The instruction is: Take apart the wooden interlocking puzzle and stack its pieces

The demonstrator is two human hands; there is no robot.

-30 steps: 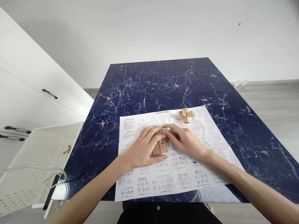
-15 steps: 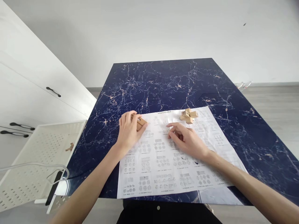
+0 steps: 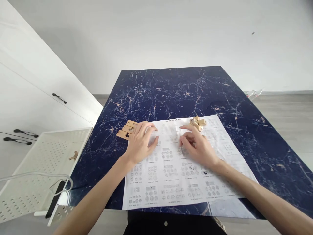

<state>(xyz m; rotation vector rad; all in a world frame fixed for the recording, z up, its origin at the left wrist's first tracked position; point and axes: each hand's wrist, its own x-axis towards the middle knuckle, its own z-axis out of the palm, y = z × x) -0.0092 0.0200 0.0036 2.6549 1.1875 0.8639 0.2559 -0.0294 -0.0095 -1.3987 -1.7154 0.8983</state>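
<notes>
A white sheet printed with rows of small diagrams lies on the dark blue marble-patterned table. My left hand is open above its upper left part, fingers spread and empty. Several numbered wooden puzzle pieces lie side by side to the left of that hand, partly hidden behind it. Toward the sheet's upper right my right hand rests on the paper, index finger stretched out and the other fingers curled, with nothing seen in it. Just beyond it stands a cross-shaped assembly of wooden blocks.
The blue table reaches back to a white wall. At the left are a white perforated bin with a small wooden piece in it, a pale cable, and white cabinets with black handles.
My left hand has come off the wooden pieces and moved right, leaving them in view on the table. My right hand has shifted slightly right, nearer the wooden cross.
</notes>
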